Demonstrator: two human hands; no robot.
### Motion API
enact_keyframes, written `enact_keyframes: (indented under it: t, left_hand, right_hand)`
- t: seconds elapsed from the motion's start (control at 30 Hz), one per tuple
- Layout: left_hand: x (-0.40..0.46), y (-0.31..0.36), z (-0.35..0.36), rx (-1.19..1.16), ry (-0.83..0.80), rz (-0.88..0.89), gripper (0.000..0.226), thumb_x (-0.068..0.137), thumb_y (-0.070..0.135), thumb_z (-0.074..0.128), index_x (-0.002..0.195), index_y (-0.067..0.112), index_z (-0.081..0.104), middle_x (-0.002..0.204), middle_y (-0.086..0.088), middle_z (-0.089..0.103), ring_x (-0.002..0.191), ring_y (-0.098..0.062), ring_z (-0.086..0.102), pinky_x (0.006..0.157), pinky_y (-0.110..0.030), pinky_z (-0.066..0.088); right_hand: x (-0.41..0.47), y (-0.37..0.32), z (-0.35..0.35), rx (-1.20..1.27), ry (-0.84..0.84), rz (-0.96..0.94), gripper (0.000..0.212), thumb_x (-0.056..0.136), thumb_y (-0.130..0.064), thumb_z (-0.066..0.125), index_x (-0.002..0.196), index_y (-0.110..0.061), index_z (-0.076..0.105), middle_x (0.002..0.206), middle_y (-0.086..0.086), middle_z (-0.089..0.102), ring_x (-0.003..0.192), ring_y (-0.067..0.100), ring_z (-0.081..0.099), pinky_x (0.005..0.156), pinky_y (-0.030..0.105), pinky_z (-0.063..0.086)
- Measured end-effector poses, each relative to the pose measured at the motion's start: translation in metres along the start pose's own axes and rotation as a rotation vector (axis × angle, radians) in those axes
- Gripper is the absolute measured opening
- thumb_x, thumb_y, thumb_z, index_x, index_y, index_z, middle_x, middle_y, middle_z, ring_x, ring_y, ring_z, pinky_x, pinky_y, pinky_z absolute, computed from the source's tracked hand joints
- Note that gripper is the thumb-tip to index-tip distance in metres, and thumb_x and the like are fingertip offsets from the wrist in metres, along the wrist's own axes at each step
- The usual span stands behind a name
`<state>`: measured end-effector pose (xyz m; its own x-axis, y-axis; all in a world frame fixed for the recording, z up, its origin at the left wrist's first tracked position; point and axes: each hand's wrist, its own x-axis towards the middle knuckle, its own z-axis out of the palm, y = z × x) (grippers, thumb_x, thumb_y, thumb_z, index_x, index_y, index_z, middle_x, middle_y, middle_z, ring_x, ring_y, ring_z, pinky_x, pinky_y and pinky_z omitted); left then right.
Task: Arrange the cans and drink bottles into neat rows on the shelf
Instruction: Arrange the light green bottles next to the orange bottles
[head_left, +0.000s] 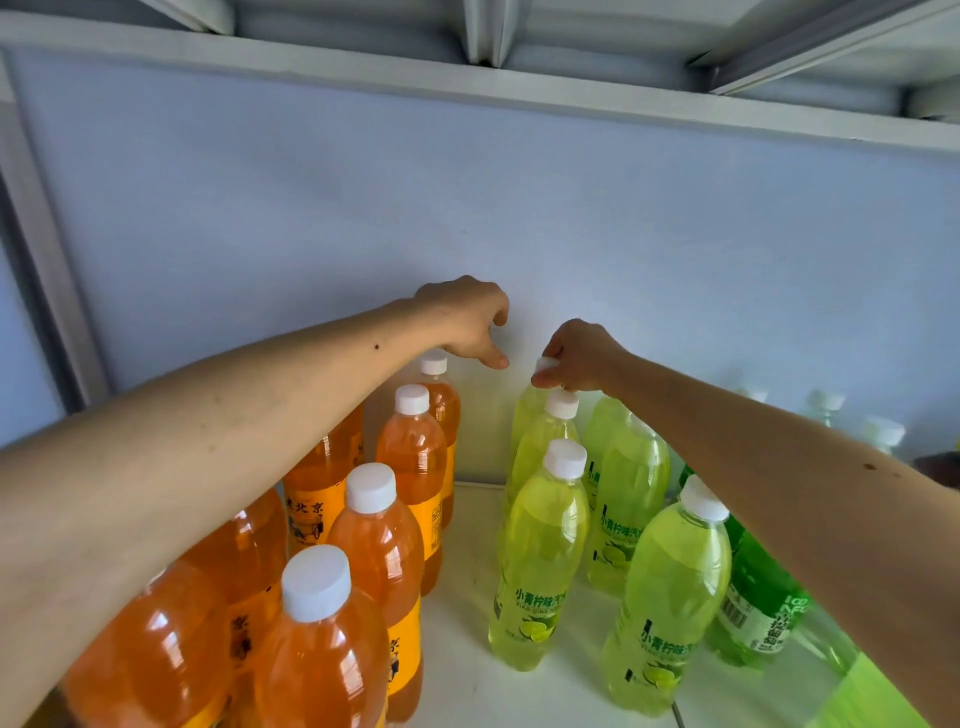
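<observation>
Lime soda bottles (540, 551) and orange soda bottles (384, 525) mostly stand in rows; right hand (576, 358) pinches the rearmost lime bottle's cap (545, 365), left hand (470, 317) hangs loosely curled, holding nothing; likely little remains.

Two bottle rows (395, 467) stand left of three others (613, 499).

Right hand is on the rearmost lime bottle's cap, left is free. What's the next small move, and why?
Probably seat that rearmost lime bottle against the back wall, in line with its row: the right hand pinches its cap. The left hand hangs loose above the rearmost orange bottle, holding nothing.
</observation>
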<state>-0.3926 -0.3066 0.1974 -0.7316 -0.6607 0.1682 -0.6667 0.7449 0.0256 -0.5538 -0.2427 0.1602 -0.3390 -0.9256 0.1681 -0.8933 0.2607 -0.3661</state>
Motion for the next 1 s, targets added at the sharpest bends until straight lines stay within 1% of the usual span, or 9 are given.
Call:
enact_keyframes:
  t: [0.1,0.23,0.43,0.53,0.6,0.77,0.87,0.93,1.0]
  left_hand:
    - [0.0,0.001,0.002,0.001,-0.002,-0.003,0.063,0.078,0.049,0.073,0.13,0.021,0.05,0.12,0.003,0.062,0.104,-0.021,0.058,0.078,-0.034,0.049]
    - [0.002,0.006,0.001,0.012,0.001,-0.001,0.062,0.078,0.051,0.072,0.129,0.022,0.05,0.119,0.004,0.062,0.104,-0.021,0.058,0.079,-0.035,0.049]
    - [0.007,0.017,-0.004,0.002,0.011,0.007,0.06,0.077,0.052,0.072,0.127,0.023,0.051,0.116,0.006,0.063,0.103,-0.02,0.058,0.076,-0.033,0.046]
    - [0.009,0.024,-0.007,-0.007,0.016,0.02,0.06,0.078,0.052,0.072,0.127,0.024,0.051,0.117,0.006,0.063,0.105,-0.02,0.058,0.076,-0.032,0.045]
    - [0.011,0.029,-0.009,-0.018,0.014,0.025,0.061,0.077,0.052,0.072,0.127,0.023,0.051,0.118,0.006,0.063,0.107,-0.019,0.057,0.078,-0.033,0.046]
    - [0.014,0.044,-0.012,-0.033,0.015,0.048,0.06,0.078,0.052,0.072,0.127,0.023,0.052,0.118,0.007,0.063,0.109,-0.019,0.056,0.084,-0.036,0.048]
    - [0.014,0.05,-0.01,-0.045,0.012,0.055,0.06,0.078,0.051,0.072,0.126,0.023,0.052,0.118,0.007,0.063,0.109,-0.019,0.056,0.084,-0.036,0.049]
    - [0.015,0.052,-0.007,-0.072,0.006,0.058,0.059,0.077,0.05,0.072,0.125,0.022,0.053,0.118,0.006,0.063,0.108,-0.019,0.056,0.086,-0.037,0.05]
    - [0.017,0.055,-0.005,-0.133,-0.004,0.064,0.057,0.078,0.046,0.073,0.125,0.019,0.055,0.12,0.004,0.064,0.109,-0.02,0.057,0.09,-0.039,0.05]
  right_hand:
    - [-0.001,0.0,-0.001,-0.002,-0.006,0.012,0.037,0.072,-0.023,0.08,0.099,0.001,0.07,0.093,0.013,0.071,0.086,0.029,0.069,0.082,0.04,0.058]
    - [-0.003,-0.003,-0.008,-0.058,-0.033,-0.001,0.028,0.072,-0.026,0.078,0.081,-0.004,0.063,0.068,0.005,0.063,0.077,0.025,0.064,0.067,0.031,0.052]
    - [-0.007,0.014,-0.042,0.099,0.091,0.022,0.04,0.077,-0.026,0.076,0.104,0.002,0.066,0.089,0.01,0.073,0.077,0.02,0.068,0.07,0.028,0.055]
    - [-0.013,0.041,-0.054,0.122,0.128,0.088,0.054,0.078,-0.037,0.078,0.119,-0.005,0.063,0.117,0.009,0.065,0.105,0.024,0.063,0.089,0.032,0.051]
    - [-0.018,0.056,-0.053,0.016,0.049,0.165,0.064,0.079,-0.045,0.075,0.126,-0.004,0.059,0.126,0.01,0.059,0.116,0.028,0.057,0.093,0.034,0.047]
    - [-0.021,0.072,-0.034,0.086,-0.106,0.294,0.058,0.073,-0.04,0.081,0.105,0.004,0.063,0.097,0.018,0.066,0.088,0.03,0.069,0.075,0.037,0.059]
    - [-0.025,0.067,-0.029,-0.065,-0.059,0.253,0.049,0.078,-0.036,0.078,0.104,0.004,0.066,0.085,0.013,0.062,0.063,0.019,0.057,0.048,0.024,0.041]
    - [-0.024,0.068,-0.033,-0.055,-0.036,0.232,0.047,0.08,-0.035,0.076,0.103,0.005,0.067,0.083,0.012,0.06,0.066,0.021,0.056,0.047,0.023,0.038]
    - [-0.021,0.069,-0.045,0.007,-0.011,0.209,0.046,0.081,-0.035,0.074,0.103,0.005,0.067,0.084,0.015,0.065,0.072,0.026,0.063,0.06,0.029,0.052]
